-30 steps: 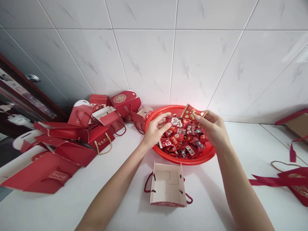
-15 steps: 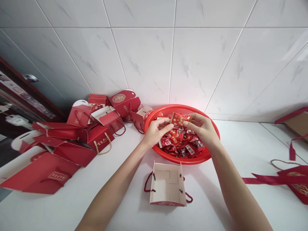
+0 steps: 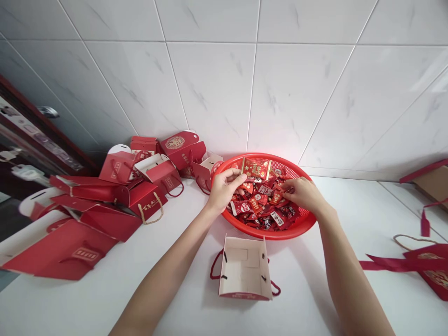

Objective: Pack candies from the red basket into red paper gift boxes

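A red plastic basket [image 3: 269, 234] holds many small wrapped sweets [image 3: 257, 203]. Above its left part, my left hand [image 3: 226, 189] pinches a red and gold packet [image 3: 256, 169] by its left end. My right hand [image 3: 303, 193] is at the right side of the basket, fingers closed together among the sweets; what its fingertips hold, if anything, is too small to make out. In front of the basket stands an open box [image 3: 244, 268] with a pale inside and dark red cord handles.
Several red gift boxes [image 3: 150, 179] crowd the left side of the white counter [image 3: 189, 298]. At the right lie a red bag with a ribbon [image 3: 432, 268] and a cardboard box [image 3: 434, 179]. A tiled wall [image 3: 210, 93] rises behind.
My right hand has let go of the red and gold packet and moved right and down into the sweets. My left hand still holds the packet.
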Motion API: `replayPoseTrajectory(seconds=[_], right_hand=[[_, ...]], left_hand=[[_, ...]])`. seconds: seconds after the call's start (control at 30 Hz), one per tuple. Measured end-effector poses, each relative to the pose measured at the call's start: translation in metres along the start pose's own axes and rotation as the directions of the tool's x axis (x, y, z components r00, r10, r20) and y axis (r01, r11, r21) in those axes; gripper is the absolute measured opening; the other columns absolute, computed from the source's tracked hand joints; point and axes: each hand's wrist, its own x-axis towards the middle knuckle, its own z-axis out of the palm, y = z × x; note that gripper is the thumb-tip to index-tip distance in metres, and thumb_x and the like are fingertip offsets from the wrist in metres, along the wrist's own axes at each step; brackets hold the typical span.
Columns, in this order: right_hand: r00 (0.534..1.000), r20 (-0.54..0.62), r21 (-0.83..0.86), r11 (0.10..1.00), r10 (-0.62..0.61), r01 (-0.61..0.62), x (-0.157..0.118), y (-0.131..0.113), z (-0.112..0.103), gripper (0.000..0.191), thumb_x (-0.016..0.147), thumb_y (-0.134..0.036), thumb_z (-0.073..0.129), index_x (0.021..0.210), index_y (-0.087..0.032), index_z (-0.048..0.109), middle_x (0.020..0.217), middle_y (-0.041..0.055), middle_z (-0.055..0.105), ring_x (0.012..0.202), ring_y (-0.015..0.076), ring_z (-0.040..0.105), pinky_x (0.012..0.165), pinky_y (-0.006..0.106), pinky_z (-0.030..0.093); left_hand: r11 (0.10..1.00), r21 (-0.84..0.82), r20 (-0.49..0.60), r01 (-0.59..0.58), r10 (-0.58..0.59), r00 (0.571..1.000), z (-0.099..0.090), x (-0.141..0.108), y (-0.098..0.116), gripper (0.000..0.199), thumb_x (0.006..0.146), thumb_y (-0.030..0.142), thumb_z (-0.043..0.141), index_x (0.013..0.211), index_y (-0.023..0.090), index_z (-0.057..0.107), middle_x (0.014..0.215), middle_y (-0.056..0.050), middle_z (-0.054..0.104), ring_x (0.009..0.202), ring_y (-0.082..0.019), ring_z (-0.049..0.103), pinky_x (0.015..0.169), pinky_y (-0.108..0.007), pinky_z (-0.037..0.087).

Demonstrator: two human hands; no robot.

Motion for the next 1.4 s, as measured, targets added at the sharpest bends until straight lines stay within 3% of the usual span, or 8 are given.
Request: replayPoseTrajectory(seconds=[0.13,0.3,0.6,0.77,0.93,1.03,1.23,1.4], right_hand=[[0.999,0.028,-0.027,0.999,-0.03,0.03,0.0,-0.005,0.004,0.043,0.079,0.0,0.055,0.11,-0.021,0.076,0.114,0.0088,0.078,0.115,0.0324,0.066,0.097,0.042,0.046],[0.997,0.039,0.006,0.998,-0.066,0.065,0.002,-0.007,0.012,0.046,0.088,-0.009,0.055,0.132,-0.017,0.068,0.132,0.0139,0.071,0.121,0.0334,0.065,0.101,0.042,0.048],[0.99,-0.04,0.062,0.988,-0.138,0.14,0.0,-0.014,0.003,0.041,0.089,-0.003,0.048,0.112,-0.02,0.078,0.114,0.0089,0.077,0.108,0.0266,0.068,0.093,0.036,0.05],[0.976,0.141,-0.063,0.982,-0.166,0.176,-0.003,-0.024,0.006,0.033,0.09,-0.008,0.054,0.103,-0.024,0.08,0.116,0.0084,0.073,0.119,0.0307,0.06,0.105,0.045,0.041],[0.984,0.155,-0.114,0.988,-0.089,0.107,-0.003,-0.024,0.006,0.016,0.087,-0.016,0.062,0.088,-0.019,0.078,0.111,0.0126,0.072,0.116,0.0347,0.058,0.101,0.048,0.042],[0.98,0.176,-0.118,0.986,-0.092,0.114,-0.003,-0.023,0.007,0.027,0.083,-0.007,0.057,0.093,-0.02,0.079,0.112,0.0108,0.073,0.117,0.032,0.058,0.104,0.047,0.04],[0.964,0.231,-0.105,0.982,-0.128,0.155,-0.005,-0.026,0.014,0.07,0.076,0.005,0.046,0.133,-0.026,0.071,0.134,0.0118,0.067,0.137,0.0329,0.047,0.117,0.057,0.025],[0.961,0.24,-0.084,0.984,-0.134,0.158,-0.003,-0.026,0.011,0.052,0.076,0.004,0.047,0.105,-0.023,0.08,0.119,0.0113,0.072,0.127,0.032,0.055,0.112,0.051,0.033]], left_hand=[[1.0,0.019,0.016,-0.012,0.012,1.0,-0.001,0.0,-0.002,0.044,0.057,0.05,0.09,0.075,0.016,0.068,0.072,0.002,0.064,0.055,-0.009,0.059,0.047,-0.019,0.051],[0.999,0.032,0.032,-0.019,0.018,0.999,-0.002,0.001,-0.003,0.042,0.06,0.048,0.089,0.076,0.015,0.068,0.073,0.002,0.064,0.053,-0.008,0.058,0.046,-0.02,0.05],[0.999,0.046,0.038,-0.026,0.024,0.999,-0.002,0.001,-0.004,0.039,0.063,0.047,0.087,0.076,0.016,0.068,0.071,0.002,0.065,0.052,-0.009,0.059,0.047,-0.021,0.05],[0.998,0.052,0.042,-0.036,0.034,0.999,-0.002,0.002,-0.004,0.04,0.062,0.048,0.088,0.075,0.016,0.069,0.07,0.001,0.064,0.052,-0.009,0.059,0.046,-0.021,0.049],[0.998,0.045,0.037,-0.031,0.029,0.999,-0.003,0.001,-0.004,0.04,0.062,0.049,0.088,0.076,0.016,0.069,0.073,0.001,0.066,0.052,-0.009,0.059,0.046,-0.021,0.05],[0.998,0.051,0.043,-0.034,0.032,0.999,-0.004,0.001,-0.005,0.039,0.063,0.048,0.088,0.078,0.016,0.069,0.075,0.001,0.067,0.052,-0.009,0.059,0.046,-0.021,0.05],[0.997,0.07,0.054,-0.038,0.034,0.998,-0.004,0.002,-0.005,0.04,0.064,0.049,0.087,0.077,0.016,0.069,0.072,0.001,0.065,0.053,-0.01,0.06,0.047,-0.021,0.05],[0.997,0.077,0.047,-0.031,0.028,0.998,-0.003,0.001,-0.004,0.041,0.063,0.049,0.088,0.078,0.016,0.069,0.073,0.001,0.066,0.053,-0.01,0.059,0.046,-0.021,0.05]])
